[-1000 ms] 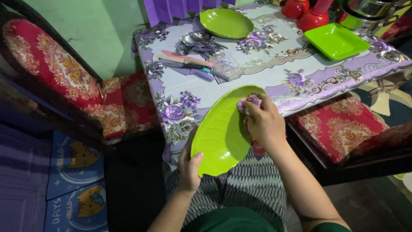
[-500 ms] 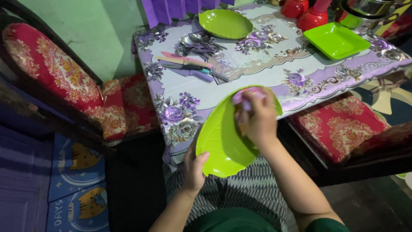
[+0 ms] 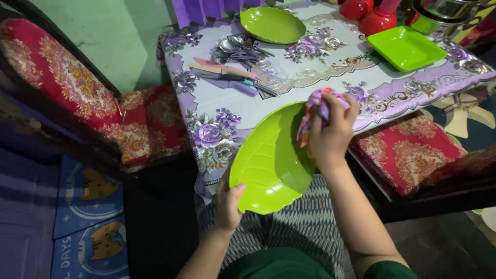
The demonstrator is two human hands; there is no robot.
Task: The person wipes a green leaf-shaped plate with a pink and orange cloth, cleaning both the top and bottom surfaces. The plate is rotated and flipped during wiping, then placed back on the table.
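At frame centre, the left hand [image 3: 227,206] grips a glossy lime-green leaf-shaped plastic plate [image 3: 268,160]; the right hand [image 3: 330,137] clutches a bunched pink-purple cloth [image 3: 316,107], before a floral purple tablecloth [image 3: 289,93] and green wall [image 3: 119,36].

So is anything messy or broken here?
Nothing looks broken or spilled. The left hand holds a leaf-shaped green plate tilted on edge while the right hand presses a patterned cloth against it. The only untidy bit is the cutlery, lying in a loose heap on the table.
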